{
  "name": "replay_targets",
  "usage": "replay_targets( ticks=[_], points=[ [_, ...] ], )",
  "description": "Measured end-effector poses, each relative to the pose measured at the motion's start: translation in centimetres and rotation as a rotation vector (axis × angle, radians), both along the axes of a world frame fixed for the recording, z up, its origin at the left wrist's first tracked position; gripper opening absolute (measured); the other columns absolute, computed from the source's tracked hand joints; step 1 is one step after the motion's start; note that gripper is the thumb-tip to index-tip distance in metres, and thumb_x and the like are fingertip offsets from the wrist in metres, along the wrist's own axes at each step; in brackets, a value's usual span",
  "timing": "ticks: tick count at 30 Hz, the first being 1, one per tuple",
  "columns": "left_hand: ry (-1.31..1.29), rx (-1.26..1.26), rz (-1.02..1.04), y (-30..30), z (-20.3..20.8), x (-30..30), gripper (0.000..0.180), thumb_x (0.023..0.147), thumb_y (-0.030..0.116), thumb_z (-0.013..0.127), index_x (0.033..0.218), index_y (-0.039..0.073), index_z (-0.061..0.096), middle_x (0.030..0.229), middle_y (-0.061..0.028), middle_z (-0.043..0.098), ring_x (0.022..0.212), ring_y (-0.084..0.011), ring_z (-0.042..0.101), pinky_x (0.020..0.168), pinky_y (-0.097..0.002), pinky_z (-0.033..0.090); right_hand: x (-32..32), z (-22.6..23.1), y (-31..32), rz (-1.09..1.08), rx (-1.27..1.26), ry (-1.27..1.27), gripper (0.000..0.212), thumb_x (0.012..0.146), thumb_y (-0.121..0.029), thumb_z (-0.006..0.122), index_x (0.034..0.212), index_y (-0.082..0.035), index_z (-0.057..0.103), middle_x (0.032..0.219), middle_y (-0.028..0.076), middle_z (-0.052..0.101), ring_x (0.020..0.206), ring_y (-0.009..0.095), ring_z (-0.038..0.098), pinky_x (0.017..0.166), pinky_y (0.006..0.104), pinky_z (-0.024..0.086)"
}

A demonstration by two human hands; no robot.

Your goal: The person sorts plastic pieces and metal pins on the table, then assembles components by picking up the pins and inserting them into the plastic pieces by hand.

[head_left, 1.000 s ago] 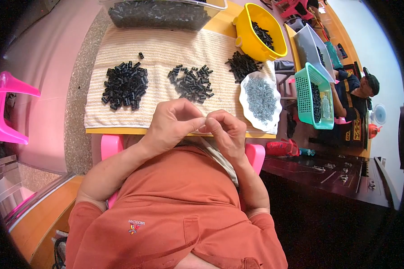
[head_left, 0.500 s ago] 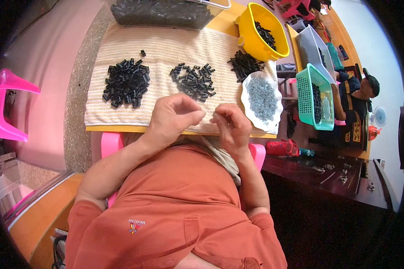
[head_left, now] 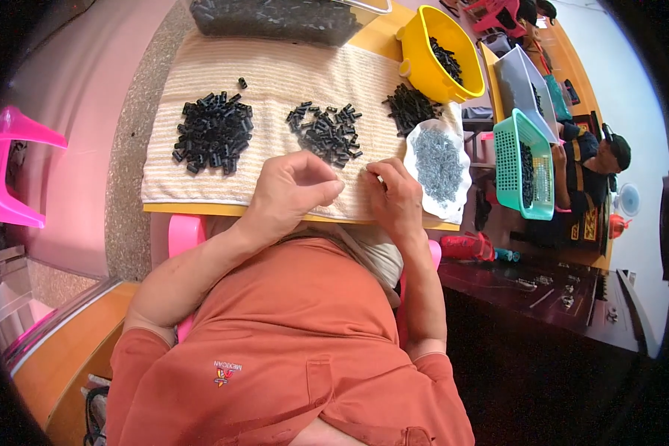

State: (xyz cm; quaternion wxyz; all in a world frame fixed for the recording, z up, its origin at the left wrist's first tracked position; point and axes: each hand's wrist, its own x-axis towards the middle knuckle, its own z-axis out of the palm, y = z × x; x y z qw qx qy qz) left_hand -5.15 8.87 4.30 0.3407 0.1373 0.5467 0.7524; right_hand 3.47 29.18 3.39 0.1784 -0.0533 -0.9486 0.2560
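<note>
My left hand (head_left: 291,192) is over the near edge of a striped cream towel, thumb and forefinger pinched; whatever is between them is too small to name. To its right my right hand (head_left: 396,199) has its fingers curled together, near the scalloped white plate (head_left: 432,210) of tiny clear-grey pieces (head_left: 437,165); its fingertips do not show what they hold. Just beyond both hands lies a loose pile of small black tubular pieces (head_left: 327,134). A larger pile of short black cylinders (head_left: 212,134) sits at the left, with one stray cylinder (head_left: 242,82) above it.
Thin black pieces (head_left: 409,110) are heaped by a yellow tub (head_left: 415,46). A clear bin (head_left: 275,21) of dark parts stands at the far edge. To the right are a green basket (head_left: 509,171), a grey-white bin (head_left: 524,89) and another person (head_left: 598,160). Pink stool (head_left: 22,167) at left.
My hands have moved apart: the right one has shifted away from the left and slightly forward. My left hand keeps its pinch. The whole view has shifted a little.
</note>
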Motion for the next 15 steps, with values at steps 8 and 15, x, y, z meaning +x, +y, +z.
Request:
replay_targets(
  ticks=[8, 15],
  points=[
    [0.007, -0.023, -0.012, 0.0, 0.1, 0.0, 0.012, 0.084, 0.008, 0.074, 0.089, 0.0, 0.067, 0.079, -0.0028, 0.067, 0.071, -0.0075, 0.061, 0.065, -0.0224, 0.05, -0.3, 1.1, 1.7, 0.017, -0.082, -0.048, 0.013, 0.081, -0.001, 0.069, 0.094, -0.002, 0.068, 0.087, 0.011, 0.066, 0.069, 0.022, 0.065, 0.06, 0.0305, 0.05],
    [-0.016, 0.005, -0.019, 0.1, -0.1, 0.0, 0.011, 0.084, 0.007, 0.074, 0.089, 0.0, 0.067, 0.079, -0.0025, 0.067, 0.071, -0.0075, 0.061, 0.065, -0.0223, 0.051, -1.6, 2.1, 0.8, 0.015, 0.105, -0.067, 0.016, 0.085, -0.002, 0.064, 0.1, -0.003, 0.066, 0.091, 0.016, 0.065, 0.079, 0.037, 0.064, 0.07, 0.0411, 0.051]
  ],
)
